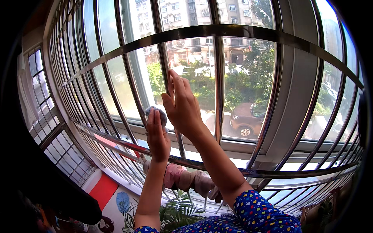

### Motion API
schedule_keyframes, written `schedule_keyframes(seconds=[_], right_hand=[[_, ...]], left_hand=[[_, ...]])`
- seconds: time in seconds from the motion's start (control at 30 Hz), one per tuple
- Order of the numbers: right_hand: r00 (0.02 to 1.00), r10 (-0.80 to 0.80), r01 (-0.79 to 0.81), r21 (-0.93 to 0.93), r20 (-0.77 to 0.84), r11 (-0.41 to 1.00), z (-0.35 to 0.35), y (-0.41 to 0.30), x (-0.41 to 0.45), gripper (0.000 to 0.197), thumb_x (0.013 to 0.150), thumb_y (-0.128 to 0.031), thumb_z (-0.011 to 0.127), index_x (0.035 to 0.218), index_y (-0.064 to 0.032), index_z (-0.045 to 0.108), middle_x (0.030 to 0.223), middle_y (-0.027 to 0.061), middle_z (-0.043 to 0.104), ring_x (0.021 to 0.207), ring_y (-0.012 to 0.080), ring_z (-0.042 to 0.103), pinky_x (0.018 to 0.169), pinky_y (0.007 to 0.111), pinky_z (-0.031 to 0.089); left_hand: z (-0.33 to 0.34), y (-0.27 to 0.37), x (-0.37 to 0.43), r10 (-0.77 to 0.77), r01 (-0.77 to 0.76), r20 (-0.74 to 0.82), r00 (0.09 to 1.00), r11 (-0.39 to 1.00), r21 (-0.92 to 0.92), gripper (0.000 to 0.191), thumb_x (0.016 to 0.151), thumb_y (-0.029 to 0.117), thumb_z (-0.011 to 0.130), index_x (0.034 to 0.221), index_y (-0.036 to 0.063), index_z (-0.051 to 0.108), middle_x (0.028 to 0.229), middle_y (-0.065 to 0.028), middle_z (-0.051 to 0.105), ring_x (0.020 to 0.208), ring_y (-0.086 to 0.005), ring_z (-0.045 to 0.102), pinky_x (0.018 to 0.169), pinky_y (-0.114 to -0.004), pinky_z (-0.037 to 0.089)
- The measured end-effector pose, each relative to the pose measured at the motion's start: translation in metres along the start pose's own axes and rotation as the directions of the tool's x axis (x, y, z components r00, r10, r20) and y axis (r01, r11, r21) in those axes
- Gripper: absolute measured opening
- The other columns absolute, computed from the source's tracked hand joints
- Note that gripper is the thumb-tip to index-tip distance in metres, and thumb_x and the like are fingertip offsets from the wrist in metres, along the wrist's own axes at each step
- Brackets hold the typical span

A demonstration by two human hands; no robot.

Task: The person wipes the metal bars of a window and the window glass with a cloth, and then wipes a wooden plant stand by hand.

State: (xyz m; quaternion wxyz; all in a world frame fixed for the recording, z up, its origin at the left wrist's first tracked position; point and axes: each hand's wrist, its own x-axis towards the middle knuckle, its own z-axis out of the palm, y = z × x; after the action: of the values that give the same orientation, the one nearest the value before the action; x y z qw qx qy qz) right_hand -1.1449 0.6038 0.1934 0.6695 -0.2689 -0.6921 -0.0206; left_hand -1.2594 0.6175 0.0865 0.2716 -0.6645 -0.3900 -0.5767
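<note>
My left hand (157, 139) is raised in front of a window grille of shiny metal bars. A grey cloth (163, 117) is bunched in it, its fingers flat over the cloth beside a vertical metal bar (132, 80). Higher and to the right, my right hand (185, 107) reaches up along another upright bar (163, 59). Its fingertips lie at this bar, with the thumb lower down. Whether those fingers close around the bar is hidden.
Horizontal metal rails (247, 30) cross the bars above and below my hands. Bunched pink and beige fabric (186, 180) hangs below the lower rail. A green leafy plant (180, 208) stands underneath. Beyond the glass are a parked brown car (247, 119), shrubs and buildings.
</note>
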Motion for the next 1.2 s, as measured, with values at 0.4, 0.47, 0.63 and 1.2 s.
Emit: schedule_keyframes(seconds=[0.4, 0.47, 0.63, 1.2], right_hand=[[0.832, -0.377, 0.025, -0.651, -0.408, 0.759, -0.192, -0.008, 0.007, 0.047, 0.088, -0.028, 0.064, 0.129, -0.0114, 0.048, 0.120, 0.0123, 0.050, 0.109, 0.0233, 0.053, 0.088, 0.040, 0.047], [0.891, -0.219, 0.005, -0.474, -0.397, 0.880, -0.185, -0.004, 0.014, 0.048, 0.090, -0.030, 0.062, 0.130, -0.0105, 0.047, 0.115, 0.0126, 0.053, 0.103, 0.0224, 0.056, 0.084, 0.038, 0.049], [0.923, 0.197, -0.274, -0.207, -0.330, 0.939, -0.193, -0.011, 0.019, 0.041, 0.098, -0.029, 0.050, 0.132, -0.0070, 0.044, 0.100, 0.0115, 0.061, 0.089, 0.0185, 0.063, 0.076, 0.035, 0.050], [0.943, 0.096, -0.176, -0.233, -0.319, 0.956, -0.194, -0.007, 0.013, 0.042, 0.099, -0.026, 0.047, 0.136, -0.0069, 0.040, 0.092, 0.0108, 0.060, 0.072, 0.0138, 0.058, 0.065, 0.030, 0.048]], left_hand=[[0.064, 0.085, 0.040, 0.346, -0.335, 0.098, 0.933, 0.935, -0.114, 0.047, 0.084, -0.003, 0.055, 0.131, 0.0007, 0.049, 0.137, -0.0164, 0.043, 0.122, -0.0382, 0.050, 0.090, -0.039, 0.054], [0.083, 0.085, 0.048, 0.328, -0.316, 0.059, 0.943, 0.936, -0.156, 0.048, 0.082, -0.005, 0.055, 0.130, 0.0016, 0.051, 0.134, -0.0167, 0.044, 0.125, -0.0385, 0.047, 0.095, -0.041, 0.051], [0.104, 0.086, 0.094, 0.357, -0.359, -0.032, 0.933, 0.929, -0.089, 0.056, 0.084, -0.002, 0.051, 0.138, 0.0093, 0.045, 0.133, -0.0146, 0.045, 0.133, -0.0323, 0.038, 0.110, -0.048, 0.027], [0.100, 0.119, 0.241, 0.615, -0.614, -0.338, 0.712, 0.779, 0.127, 0.057, 0.084, 0.017, 0.062, 0.138, 0.0126, 0.043, 0.133, -0.0123, 0.047, 0.123, -0.0355, 0.045, 0.104, -0.051, 0.036]])
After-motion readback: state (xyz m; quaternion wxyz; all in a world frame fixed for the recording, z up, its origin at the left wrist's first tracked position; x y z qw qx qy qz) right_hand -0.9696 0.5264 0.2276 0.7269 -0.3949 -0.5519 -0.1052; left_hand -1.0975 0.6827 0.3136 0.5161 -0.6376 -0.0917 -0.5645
